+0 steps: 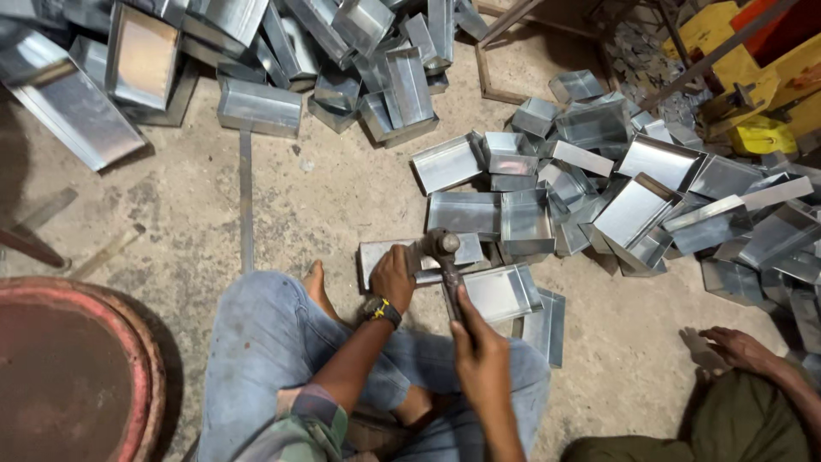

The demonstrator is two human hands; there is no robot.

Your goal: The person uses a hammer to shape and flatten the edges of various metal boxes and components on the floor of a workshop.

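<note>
I sit on the concrete floor with my knees bent. My right hand (481,342) grips the handle of a hammer (445,257), whose metal head rests just over a flat sheet-metal piece (376,253) on the floor. My left hand (392,275), with a watch on the wrist, is closed and presses down on that same piece, right beside the hammer head. A folded sheet-metal tray (505,293) lies just right of the hammer handle.
Several folded metal trays are heaped to the right (633,210) and at the top (402,85). A round rusty drum lid (73,368) is at lower left. Another person's hand (737,346) rests on the floor at lower right. A metal strip (245,201) lies on the floor.
</note>
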